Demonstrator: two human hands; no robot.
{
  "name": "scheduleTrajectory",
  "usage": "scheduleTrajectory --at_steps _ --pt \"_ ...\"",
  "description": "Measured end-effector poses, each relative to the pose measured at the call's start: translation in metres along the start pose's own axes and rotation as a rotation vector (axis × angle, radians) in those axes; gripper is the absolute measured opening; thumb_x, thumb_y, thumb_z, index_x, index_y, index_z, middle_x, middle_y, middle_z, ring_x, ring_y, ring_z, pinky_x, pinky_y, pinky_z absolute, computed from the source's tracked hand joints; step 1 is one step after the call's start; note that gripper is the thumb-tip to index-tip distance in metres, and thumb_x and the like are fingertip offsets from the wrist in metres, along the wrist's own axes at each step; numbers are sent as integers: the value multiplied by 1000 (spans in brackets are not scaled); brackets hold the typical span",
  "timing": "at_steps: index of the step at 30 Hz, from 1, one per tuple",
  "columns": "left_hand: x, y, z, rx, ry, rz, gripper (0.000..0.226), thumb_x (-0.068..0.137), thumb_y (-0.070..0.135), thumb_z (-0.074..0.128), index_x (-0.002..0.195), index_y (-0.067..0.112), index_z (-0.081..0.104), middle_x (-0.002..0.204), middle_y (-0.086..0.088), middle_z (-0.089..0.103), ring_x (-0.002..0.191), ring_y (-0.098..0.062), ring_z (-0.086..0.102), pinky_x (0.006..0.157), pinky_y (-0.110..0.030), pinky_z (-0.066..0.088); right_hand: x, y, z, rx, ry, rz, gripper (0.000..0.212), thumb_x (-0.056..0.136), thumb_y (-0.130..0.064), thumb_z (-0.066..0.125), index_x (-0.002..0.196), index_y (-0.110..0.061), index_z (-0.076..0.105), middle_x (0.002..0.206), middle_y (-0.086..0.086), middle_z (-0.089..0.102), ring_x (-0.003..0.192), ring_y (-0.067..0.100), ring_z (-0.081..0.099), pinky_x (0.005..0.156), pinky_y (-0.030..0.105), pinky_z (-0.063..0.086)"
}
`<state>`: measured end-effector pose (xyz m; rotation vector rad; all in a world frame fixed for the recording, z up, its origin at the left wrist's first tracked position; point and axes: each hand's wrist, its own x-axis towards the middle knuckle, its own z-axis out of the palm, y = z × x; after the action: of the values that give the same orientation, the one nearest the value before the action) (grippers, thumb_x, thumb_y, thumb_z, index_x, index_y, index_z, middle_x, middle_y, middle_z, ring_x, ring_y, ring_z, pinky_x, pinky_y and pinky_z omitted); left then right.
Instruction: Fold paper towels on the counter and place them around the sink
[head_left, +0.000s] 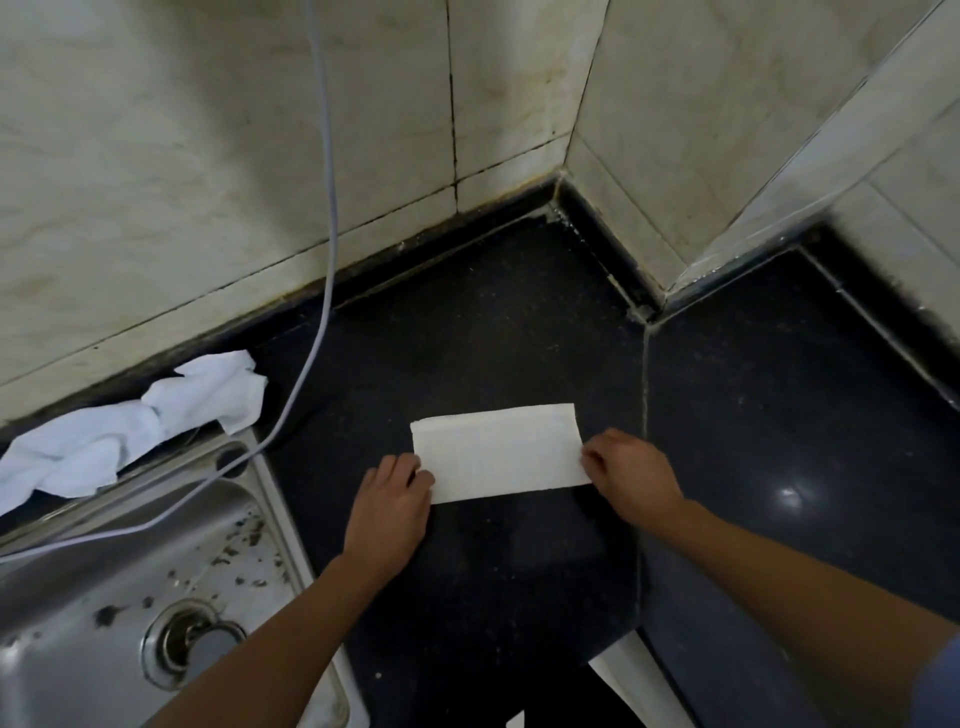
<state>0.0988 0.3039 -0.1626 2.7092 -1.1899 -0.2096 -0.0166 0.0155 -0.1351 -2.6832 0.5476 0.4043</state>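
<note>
Our left hand (389, 512) and right hand (631, 478) each pinch one end of the folded paper towel (498, 452), which lies flat on the dark counter (519, 338) at twelve o'clock. The sink (130, 545) sits at eight o'clock. A crumpled white towel (130, 431) lies along its far rim at ten o'clock.

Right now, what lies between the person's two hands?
A folded paper towel, flat on the dark counter; the left hand holds one short end, the right hand the other. Head view.
</note>
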Motion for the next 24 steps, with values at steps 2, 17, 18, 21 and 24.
scheduleTrajectory --at_steps 2,17,18,21,24 --pt "10 -2 -5 41 -84 14 27 73 21 75 99 15 70 116 -9 63 103 -30 59 77 -41 51 17 -17 -6 69 32 116 30 93 -38 55 111 -14 60 105 5 60 93 25 61 73 33 47" --pt "-6 -19 -31 -57 -138 -179 36 81 25 69 115 15 63 127 -9 55 118 -30 50 93 -44 43 51 -79 -37 911 -146 506 13 79 -7 72 79 -9 60 92 14 65 83 28 65 63 37 55" --pt "-12 -23 -33 -59 -133 -206 35 79 24 70 113 15 64 125 -10 57 115 -31 52 91 -43 44 52 -93 -35 903 -172 479 14 80 -7 72 81 -10 58 95 14 64 84 28 66 59 34 55" --pt "-27 -29 -38 -58 -143 -265 36 83 25 67 117 14 62 128 -10 54 118 -31 49 93 -42 42 59 -131 -13 803 -242 413 17 79 -10 74 78 -14 57 97 14 65 86 27 67 61 37 58" --pt "-39 -33 -41 -69 -129 -306 36 85 25 65 118 14 61 129 -9 53 118 -30 48 93 -40 40 65 -156 14 618 -252 349 13 76 -15 72 84 -10 64 94 13 68 86 30 68 75 43 59"
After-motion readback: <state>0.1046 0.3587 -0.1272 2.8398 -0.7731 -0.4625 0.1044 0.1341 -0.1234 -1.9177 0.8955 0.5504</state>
